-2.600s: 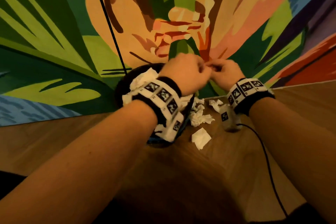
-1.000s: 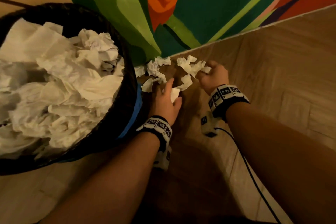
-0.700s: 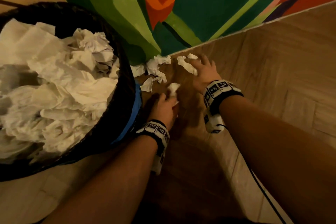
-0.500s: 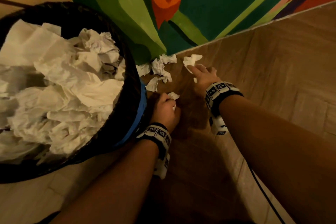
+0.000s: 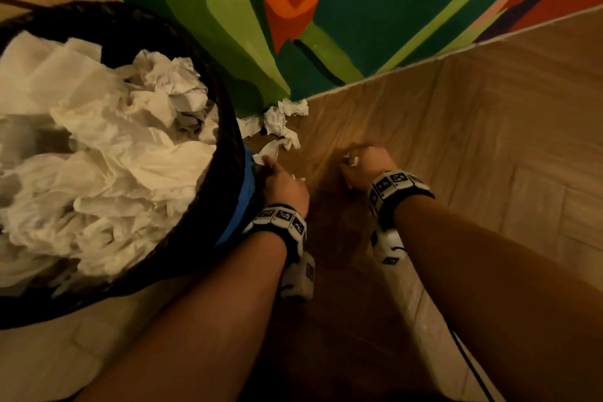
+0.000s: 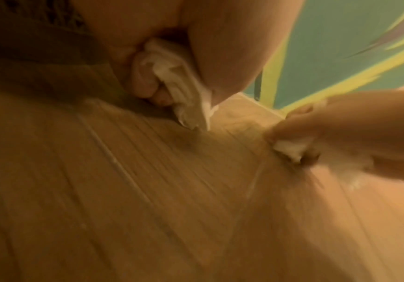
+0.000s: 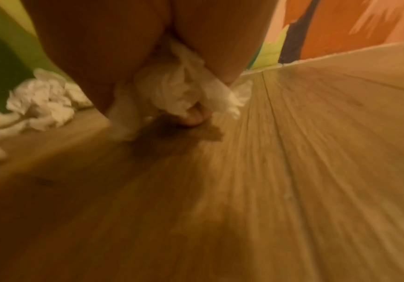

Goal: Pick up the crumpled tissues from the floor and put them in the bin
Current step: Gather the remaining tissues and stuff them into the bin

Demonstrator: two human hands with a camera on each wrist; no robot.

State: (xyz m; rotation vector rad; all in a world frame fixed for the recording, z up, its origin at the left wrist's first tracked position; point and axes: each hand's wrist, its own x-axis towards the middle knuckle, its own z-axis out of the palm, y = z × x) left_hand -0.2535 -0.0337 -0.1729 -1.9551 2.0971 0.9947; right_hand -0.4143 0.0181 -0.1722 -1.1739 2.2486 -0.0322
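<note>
Gripping a tissue (image 6: 179,80) in left hand (image 5: 285,184), right hand (image 5: 367,165) clutching tissues (image 7: 184,91), bin (image 5: 225,153) beside

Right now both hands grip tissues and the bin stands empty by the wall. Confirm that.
Not quite: the bin is heaped with tissues, as the head view shows. The left hand and right hand do each grip a tissue.

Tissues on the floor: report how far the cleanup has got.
Done: the bin is heaped with tissue. In hand: the left hand and the right hand each grip a crumpled tissue. Left: a cluster of tissues lies by the wall beside the bin.
</note>
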